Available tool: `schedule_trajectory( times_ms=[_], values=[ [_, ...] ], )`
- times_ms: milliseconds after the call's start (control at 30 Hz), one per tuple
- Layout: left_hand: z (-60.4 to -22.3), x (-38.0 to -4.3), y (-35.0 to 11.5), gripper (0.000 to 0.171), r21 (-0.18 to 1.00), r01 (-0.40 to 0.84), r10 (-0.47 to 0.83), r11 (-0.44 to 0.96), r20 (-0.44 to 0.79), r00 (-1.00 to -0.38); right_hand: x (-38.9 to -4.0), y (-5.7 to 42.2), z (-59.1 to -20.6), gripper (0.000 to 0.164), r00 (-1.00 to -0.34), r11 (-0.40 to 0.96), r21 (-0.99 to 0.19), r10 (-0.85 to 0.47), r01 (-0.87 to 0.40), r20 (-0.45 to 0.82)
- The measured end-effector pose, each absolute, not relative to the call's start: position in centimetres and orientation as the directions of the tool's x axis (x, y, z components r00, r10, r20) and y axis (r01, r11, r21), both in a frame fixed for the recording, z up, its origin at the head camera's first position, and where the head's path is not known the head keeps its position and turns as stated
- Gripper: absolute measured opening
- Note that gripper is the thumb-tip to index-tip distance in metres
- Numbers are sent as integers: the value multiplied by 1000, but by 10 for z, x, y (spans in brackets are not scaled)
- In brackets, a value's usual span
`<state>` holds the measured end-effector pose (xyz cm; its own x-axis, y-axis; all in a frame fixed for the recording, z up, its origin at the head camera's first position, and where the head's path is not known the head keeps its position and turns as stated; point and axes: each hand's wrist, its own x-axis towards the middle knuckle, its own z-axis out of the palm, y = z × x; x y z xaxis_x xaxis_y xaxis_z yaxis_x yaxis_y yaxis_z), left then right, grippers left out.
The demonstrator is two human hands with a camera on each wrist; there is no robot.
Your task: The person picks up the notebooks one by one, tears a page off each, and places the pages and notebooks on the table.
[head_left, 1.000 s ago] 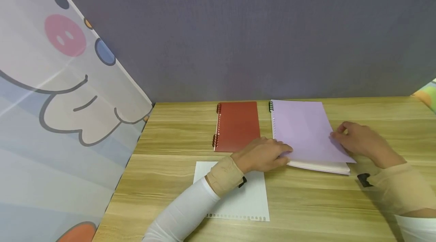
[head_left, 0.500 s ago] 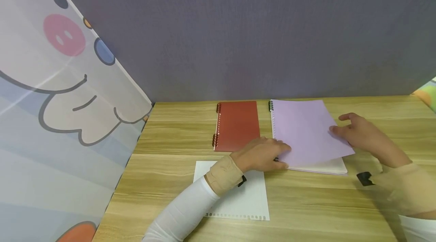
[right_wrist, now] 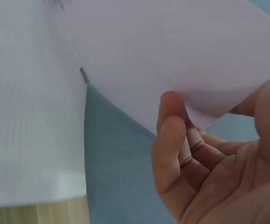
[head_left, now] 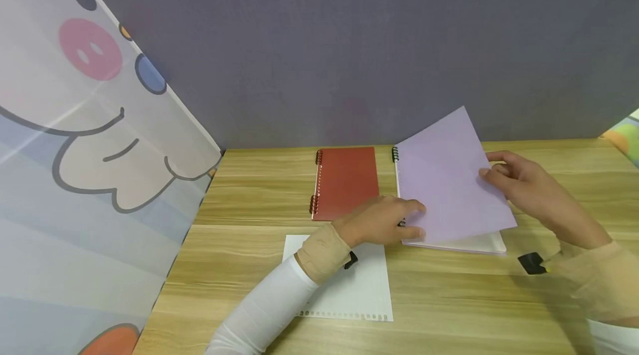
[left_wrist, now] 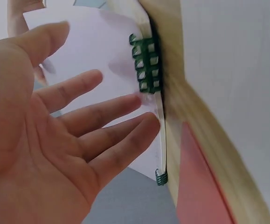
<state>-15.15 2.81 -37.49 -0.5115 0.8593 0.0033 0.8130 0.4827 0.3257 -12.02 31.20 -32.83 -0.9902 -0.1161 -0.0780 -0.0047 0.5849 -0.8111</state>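
Observation:
A ring-bound notebook lies at the back right of the table. Its lilac cover (head_left: 444, 183) is lifted and tilted, with white pages (head_left: 479, 242) showing underneath. My right hand (head_left: 531, 186) pinches the cover's free edge, thumb on the outer face and fingers behind. From the right wrist view, those fingers lie against the underside of the cover (right_wrist: 162, 51), beside ruled pages (right_wrist: 32, 140). My left hand (head_left: 381, 222) has loosely extended fingers right at the notebook's lower left corner. In the left wrist view, its fingertips overlap the bound edge near the green rings (left_wrist: 146, 65).
To the left of the lilac notebook is a smaller red ring-bound notebook (head_left: 346, 177). A loose white sheet (head_left: 356, 288) with punched holes lies partly under my left forearm. A grey panel (head_left: 349, 50) rises behind the wooden table (head_left: 239, 266).
The lilac cover has risen from nearly flat to a steeper tilt, its far corner now overlapping the grey panel. My right hand has moved up with it; my left has stayed nearly in place.

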Motion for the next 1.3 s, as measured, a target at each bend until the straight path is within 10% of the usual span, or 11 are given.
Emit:
schedule_trajectory(
  times_ms=[400, 900, 1300],
  values=[
    [-354, -162, 17, 49, 371, 784, 738, 498, 294, -608, -108, 261, -323, 47, -861, 320, -836, -410, -445, 301],
    [-334, -171, 0, 82, 324, 790, 597, 521, 523, -608, -100, 219, -358, 62, -792, 405, -735, -538, -545, 291],
    [-322, -192, -35, 38, 289, 694, 473, 659, 559, -681, -97, 215, -370, 58, -761, 488, -658, -614, -574, 209]
  ],
)
